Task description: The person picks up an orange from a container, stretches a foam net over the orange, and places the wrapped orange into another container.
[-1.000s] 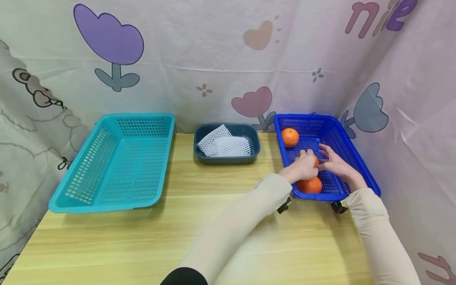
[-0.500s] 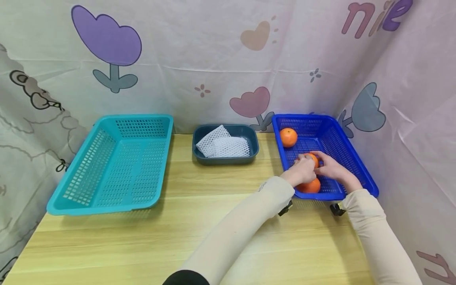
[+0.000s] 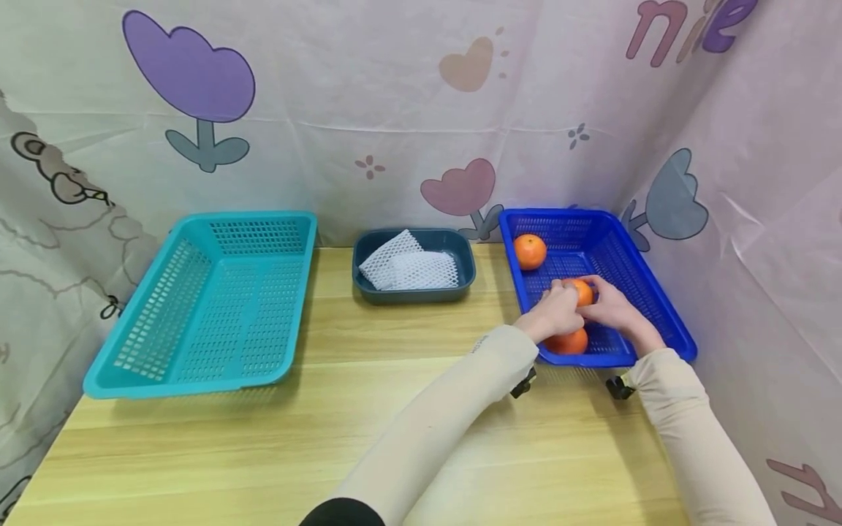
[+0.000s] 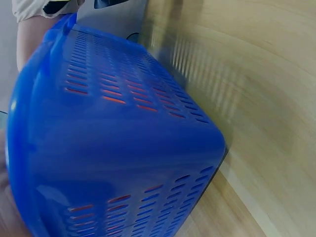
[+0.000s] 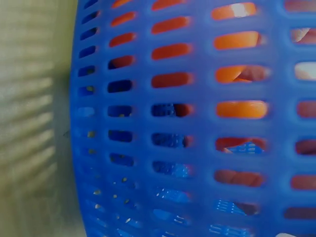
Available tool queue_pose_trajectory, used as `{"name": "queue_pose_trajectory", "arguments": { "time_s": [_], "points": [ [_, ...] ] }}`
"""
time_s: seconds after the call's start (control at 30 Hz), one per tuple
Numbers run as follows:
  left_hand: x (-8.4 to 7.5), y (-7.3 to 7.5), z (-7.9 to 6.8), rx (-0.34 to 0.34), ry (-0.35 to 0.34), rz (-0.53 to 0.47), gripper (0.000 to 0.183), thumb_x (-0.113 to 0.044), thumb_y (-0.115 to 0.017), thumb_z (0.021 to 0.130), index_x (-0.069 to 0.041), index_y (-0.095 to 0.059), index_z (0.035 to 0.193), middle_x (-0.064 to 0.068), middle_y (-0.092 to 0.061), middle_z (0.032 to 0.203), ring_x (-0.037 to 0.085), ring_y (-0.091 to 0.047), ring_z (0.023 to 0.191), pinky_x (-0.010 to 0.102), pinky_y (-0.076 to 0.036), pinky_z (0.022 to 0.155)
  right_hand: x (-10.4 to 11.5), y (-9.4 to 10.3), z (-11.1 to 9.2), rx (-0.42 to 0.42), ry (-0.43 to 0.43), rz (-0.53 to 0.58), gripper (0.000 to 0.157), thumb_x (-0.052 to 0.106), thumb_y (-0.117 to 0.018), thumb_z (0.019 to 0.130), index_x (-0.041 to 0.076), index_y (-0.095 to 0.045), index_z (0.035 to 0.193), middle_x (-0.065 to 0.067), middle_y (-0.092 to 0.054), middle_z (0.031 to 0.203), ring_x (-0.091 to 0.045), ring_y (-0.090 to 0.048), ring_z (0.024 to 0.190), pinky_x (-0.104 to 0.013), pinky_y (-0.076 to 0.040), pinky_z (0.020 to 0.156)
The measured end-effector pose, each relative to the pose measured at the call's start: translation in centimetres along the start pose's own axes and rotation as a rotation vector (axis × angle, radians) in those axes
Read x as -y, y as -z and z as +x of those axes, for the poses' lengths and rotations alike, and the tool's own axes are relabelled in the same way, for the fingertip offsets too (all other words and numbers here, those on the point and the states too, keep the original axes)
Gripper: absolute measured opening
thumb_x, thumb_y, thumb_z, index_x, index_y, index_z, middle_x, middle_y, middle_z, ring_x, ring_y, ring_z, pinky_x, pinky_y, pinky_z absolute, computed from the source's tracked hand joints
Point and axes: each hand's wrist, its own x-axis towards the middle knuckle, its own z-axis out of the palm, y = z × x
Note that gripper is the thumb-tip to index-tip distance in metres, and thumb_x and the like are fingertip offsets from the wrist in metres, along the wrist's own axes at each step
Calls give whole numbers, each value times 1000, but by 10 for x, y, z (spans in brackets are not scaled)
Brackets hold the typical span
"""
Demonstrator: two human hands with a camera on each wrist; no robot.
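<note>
Surface [image 3: 197, 453]: it carries both baskets and the tray in front of you; your left arm slants across it toward the right.
Turquoise basket [image 3: 230, 321]: stands at your left, well apart from both hands.
Blue basket [image 3: 641, 285]: stands at your right, with three oranges showing in it and both your hands inside.
Dark tray [image 3: 414, 296]: sits between the baskets, near the far edge.
Left hand [image 3: 555, 313]: comes in over the near left side, fingers bent in against the middle orange; their tips are hidden.
Right hand [image 3: 613, 307]: comes in from the other side, thumb and forefinger curved round the same fruit, spread about as wide as it.
White nets [image 3: 424, 270]: lie flat in the tray, to the left of your hands.
Middle orange [image 3: 580, 292]: held between your two hands, neither nearer; round, so no long axis to line up.
Near orange [image 3: 567, 342]: just on your side of the held one, partly under your left hand.
Far orange [image 3: 529, 252]: in the far left corner, apart from your fingers.
</note>
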Motion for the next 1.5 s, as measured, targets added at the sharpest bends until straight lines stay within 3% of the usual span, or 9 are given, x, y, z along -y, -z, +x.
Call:
{"name": "queue_pose_trajectory", "arguments": {
  "time_s": [0.2, 0.37, 0.5, 0.7, 0.8, 0.9, 1.1, 1.17, 1.5],
  "points": [
    [1, 3, -3, -100, -71, -22, 69, -21, -68, 86, -4, -38, 146, 13, -38, 143, 25, -50, 114, 25, -46, 95, 12, 8, -6, -95, -25, 70, 78, 14, -74, 85, -10, -29, 144, -33, -50, 122, -18, -63, 78, -36, -60, 69],
    [-2, 7, -7, -190, -111, -102, 80, -21, -69, 88, -10, -24, 154, 10, -24, 155, 24, -37, 133, 25, -41, 105, 31, 17, -17, -199, -11, 26, 79, 26, -76, 87, -8, -32, 143, -31, -49, 125, -29, -60, 88, -26, -58, 64],
    [-4, 15, -13, -296, -162, -165, 82, -23, -71, 89, -12, -24, 155, 9, -24, 156, 22, -32, 139, 24, -36, 108, 51, 25, -28, -289, 0, -25, 80, 34, -77, 86, -6, -36, 142, -30, -52, 122, -37, -59, 92, -16, -49, 61],
    [6, 33, -27, -457, -303, -327, 82, -18, -76, 87, -6, -30, 153, 12, -35, 151, 19, -41, 134, 17, -32, 109, 87, 32, -48, -280, 6, -30, 83, 41, -74, 88, -2, -32, 146, -30, -48, 129, -42, -55, 103, -24, -50, 74],
    [12, 43, -40, -485, -356, -417, 83, -16, -78, 84, -5, -32, 152, 12, -40, 148, 16, -44, 133, 15, -31, 108, 102, 31, -59, -272, 50, 0, 82, 37, -75, 88, 1, -32, 147, -29, -46, 134, -45, -54, 111, -15, -45, 74],
    [13, 54, -58, -496, -363, -468, 85, -17, -81, 82, -6, -34, 152, 11, -43, 145, 14, -47, 131, 15, -34, 106, 117, 27, -71, -284, 121, 36, 78, 28, -78, 87, 4, -35, 146, -23, -45, 138, -42, -53, 118, -5, -43, 73],
    [11, 79, -99, -529, -394, -520, 84, -17, -83, 78, -9, -39, 149, 9, -46, 141, 14, -48, 126, 16, -40, 101, 149, 17, -93, -306, 220, 123, 71, 14, -81, 84, 16, -43, 144, -1, -49, 134, -10, -56, 110, -8, -49, 77],
    [12, 86, -112, -546, -410, -528, 84, -15, -84, 77, -9, -41, 148, 8, -46, 140, 14, -48, 125, 17, -41, 101, 158, 13, -100, -307, 253, 140, 73, 11, -82, 82, 17, -45, 144, 2, -50, 133, -5, -56, 107, -10, -51, 77],
    [26, 101, -167, -678, -442, -586, 81, -6, -84, 74, -8, -46, 145, 9, -46, 139, 16, -51, 121, 18, -47, 95, 197, -15, -115, -315, 427, 212, 80, -2, -85, 74, 19, -51, 143, -1, -56, 134, -13, -57, 112, -13, -50, 86]
  ]
}}
